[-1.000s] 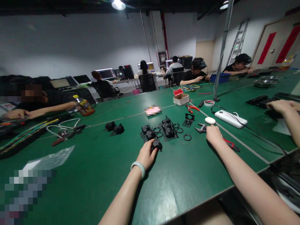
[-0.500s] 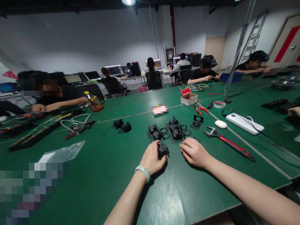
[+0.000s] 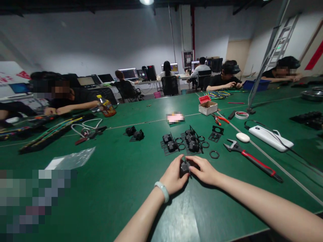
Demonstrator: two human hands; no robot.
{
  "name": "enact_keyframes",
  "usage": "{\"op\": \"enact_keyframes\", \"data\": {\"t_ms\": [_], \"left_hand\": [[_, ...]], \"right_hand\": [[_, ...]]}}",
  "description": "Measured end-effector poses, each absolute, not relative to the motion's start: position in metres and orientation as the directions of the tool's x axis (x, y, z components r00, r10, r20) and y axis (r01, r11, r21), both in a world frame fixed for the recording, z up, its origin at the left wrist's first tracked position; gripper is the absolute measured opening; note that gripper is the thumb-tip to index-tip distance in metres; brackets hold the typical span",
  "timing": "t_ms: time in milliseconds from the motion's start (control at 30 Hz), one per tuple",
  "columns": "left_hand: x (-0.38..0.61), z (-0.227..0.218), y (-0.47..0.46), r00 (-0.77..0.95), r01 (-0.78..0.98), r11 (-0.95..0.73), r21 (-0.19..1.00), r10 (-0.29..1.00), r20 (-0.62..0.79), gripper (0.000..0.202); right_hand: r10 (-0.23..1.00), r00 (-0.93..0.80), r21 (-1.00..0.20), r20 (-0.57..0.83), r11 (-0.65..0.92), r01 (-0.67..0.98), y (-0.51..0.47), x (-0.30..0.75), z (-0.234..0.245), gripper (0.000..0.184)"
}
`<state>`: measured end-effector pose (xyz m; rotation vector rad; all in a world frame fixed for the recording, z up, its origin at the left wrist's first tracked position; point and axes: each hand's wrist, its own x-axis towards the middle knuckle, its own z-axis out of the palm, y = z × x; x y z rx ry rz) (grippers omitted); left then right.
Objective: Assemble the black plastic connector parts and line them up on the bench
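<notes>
Just in front of me, a black plastic fitting with a hexagonal body (image 3: 185, 168), set against a thin bracket plate, is between my hands at the table surface. My left hand (image 3: 174, 176), with a pale bangle at the wrist, is wrapped round its left side. From the right, my right hand (image 3: 205, 170) pinches the plate side with thumb and fingers; its fingertips are partly hidden. Beyond my hands sit similar black fittings on slotted brackets (image 3: 172, 146), with black rings (image 3: 205, 144) beside them. A loose hex ring nut (image 3: 214, 154) and a bare bracket (image 3: 216, 133) lie to the right.
On the right are an adjustable wrench (image 3: 254, 161), a white oval object (image 3: 243, 137), a white power bank (image 3: 271, 138), orange pliers (image 3: 223, 119) and a small box (image 3: 208, 107). Two more fittings (image 3: 135, 133), a plastic bag (image 3: 72, 158) and a drink bottle (image 3: 106, 107) are leftward. Co-workers sit around.
My right hand has moved left from beside the ring nut onto the fitting, uncovering the nut. My left hand still holds the fitting. The view has shifted slightly.
</notes>
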<state>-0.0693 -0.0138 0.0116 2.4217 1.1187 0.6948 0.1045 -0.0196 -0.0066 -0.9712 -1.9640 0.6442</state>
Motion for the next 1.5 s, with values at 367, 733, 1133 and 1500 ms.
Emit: {"op": "enact_keyframes", "data": {"t_ms": [367, 733, 1133, 1500], "left_hand": [[-0.069, 0.027, -0.017, 0.633, 0.665, -0.624, 0.409, 0.762, 0.133, 0.025], [-0.066, 0.019, -0.005, 0.664, 0.725, -0.653, 0.221, 0.747, 0.028, 0.016], [-0.063, 0.026, -0.006, 0.656, 0.731, -0.636, 0.248, 0.754, 0.000, 0.014], [-0.063, 0.026, -0.006, 0.658, 0.729, -0.639, 0.245, 0.753, 0.006, 0.013]], "right_hand": [[0.832, -0.414, -0.765, 0.370, 0.526, 0.372, -0.021, 0.111, -0.010, 0.038], [0.813, -0.420, -0.754, 0.404, 0.556, 0.350, -0.021, 0.110, -0.010, 0.031], [0.787, -0.459, -0.725, 0.412, 0.588, 0.358, -0.019, 0.111, -0.008, 0.026], [0.756, -0.489, -0.688, 0.435, 0.629, 0.361, -0.019, 0.111, -0.009, 0.026]]}}
